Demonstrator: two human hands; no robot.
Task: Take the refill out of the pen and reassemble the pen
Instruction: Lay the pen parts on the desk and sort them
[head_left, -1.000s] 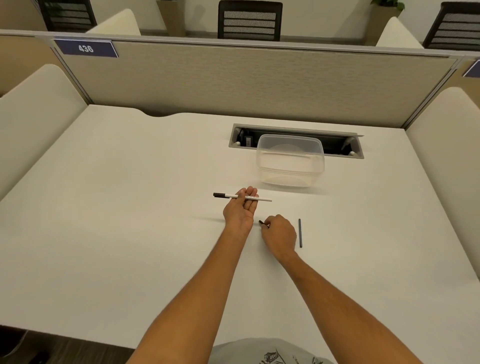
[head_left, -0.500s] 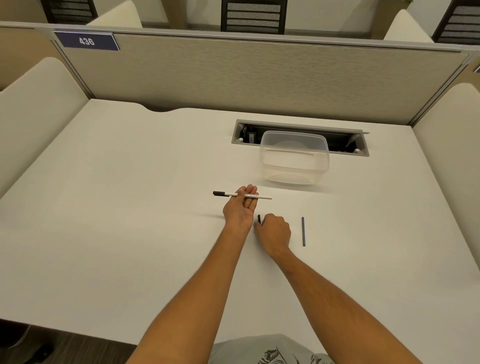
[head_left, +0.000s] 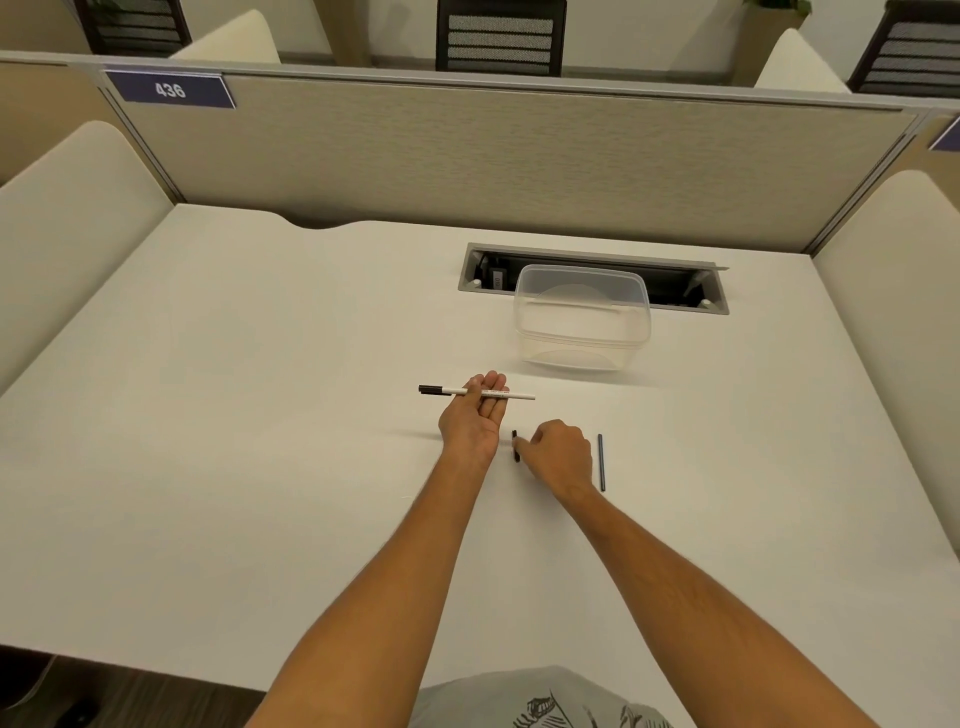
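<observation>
Holding the white pen barrel (head_left: 480, 393) across its loosely curled fingers, the left hand (head_left: 472, 421) lies palm-up.
The right hand (head_left: 558, 454) pinches a small black piece (head_left: 515, 445); the refill (head_left: 601, 462) lies on the desk (head_left: 260, 415) beside it.

The table (head_left: 260, 415) is a plain off-white, and the pen (head_left: 517, 396) lying across the left hand (head_left: 475, 421) is white with a black cap at one end and a line of small dark print along it. Beside the right hand (head_left: 558, 457) sit a short black piece (head_left: 515, 446) and a thin dark grey refill (head_left: 601, 462), with a clear, colourless tub (head_left: 582, 317) further back. The divider (head_left: 519, 166) is woven beige with a grey frame and a navy tag (head_left: 170, 90) reading 436 in white, the chairs (head_left: 501, 36) behind are black with pale slats, and the shirt (head_left: 545, 701) is grey with a dark print.
</observation>
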